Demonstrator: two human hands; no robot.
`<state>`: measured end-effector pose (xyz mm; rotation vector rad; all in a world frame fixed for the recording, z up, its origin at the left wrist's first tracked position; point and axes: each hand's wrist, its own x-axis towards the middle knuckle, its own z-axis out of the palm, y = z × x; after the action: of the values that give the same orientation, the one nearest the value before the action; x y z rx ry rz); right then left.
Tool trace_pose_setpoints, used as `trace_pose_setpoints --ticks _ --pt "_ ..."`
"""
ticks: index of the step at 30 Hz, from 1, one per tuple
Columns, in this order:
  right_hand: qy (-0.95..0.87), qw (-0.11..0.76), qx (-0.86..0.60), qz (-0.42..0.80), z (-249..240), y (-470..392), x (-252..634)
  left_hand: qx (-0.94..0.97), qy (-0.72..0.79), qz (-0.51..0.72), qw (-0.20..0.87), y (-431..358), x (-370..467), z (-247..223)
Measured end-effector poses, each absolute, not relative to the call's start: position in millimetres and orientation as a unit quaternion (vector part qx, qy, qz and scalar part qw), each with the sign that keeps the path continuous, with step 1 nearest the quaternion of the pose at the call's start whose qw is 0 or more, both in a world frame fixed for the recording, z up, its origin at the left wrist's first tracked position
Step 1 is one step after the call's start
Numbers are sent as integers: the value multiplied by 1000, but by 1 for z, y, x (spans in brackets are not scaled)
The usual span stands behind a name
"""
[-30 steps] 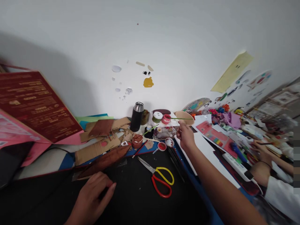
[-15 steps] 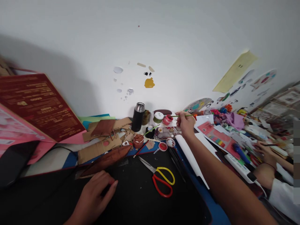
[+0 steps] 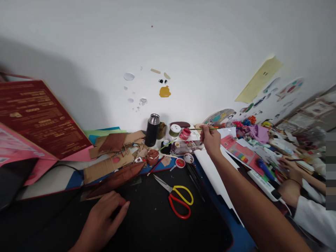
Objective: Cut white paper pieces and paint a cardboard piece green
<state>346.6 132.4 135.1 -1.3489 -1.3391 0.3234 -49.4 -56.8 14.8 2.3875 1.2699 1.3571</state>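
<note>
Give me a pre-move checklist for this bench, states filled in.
1. Brush gripped: ok, in the right hand.
2. Brush tip loaded with paint: cannot tell, too small to read.
3. Red paint jar uncovered: ok, no lid seen on it.
4. Flask capped: not ok, it stands upright with its metal mouth bare.
5. Scissors clear of both hands: ok, lying on the black mat.
6. Left hand clear of the brown pointed piece: cannot tell, they overlap in view.

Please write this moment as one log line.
right hand: holds green brush near red jar | left hand: over black mat, seemingly empty
</note>
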Motion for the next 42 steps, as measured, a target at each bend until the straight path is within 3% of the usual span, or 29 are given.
trace_pose_setpoints --ticks 16,21,26,33,42 --pt "-582 557 -568 167 127 116 334 783 423 450 68 -58 -49 16" --pt "-561 591 -562 143 141 117 335 785 421 449 70 -58 -49 17" --pt "-545 626 -523 194 167 130 318 786 420 448 69 -58 -49 16" --pt "-671 461 -549 192 180 169 261 781 421 454 76 -57 -49 17" --pt "-728 319 -581 172 165 218 227 771 428 465 78 -55 -47 16"
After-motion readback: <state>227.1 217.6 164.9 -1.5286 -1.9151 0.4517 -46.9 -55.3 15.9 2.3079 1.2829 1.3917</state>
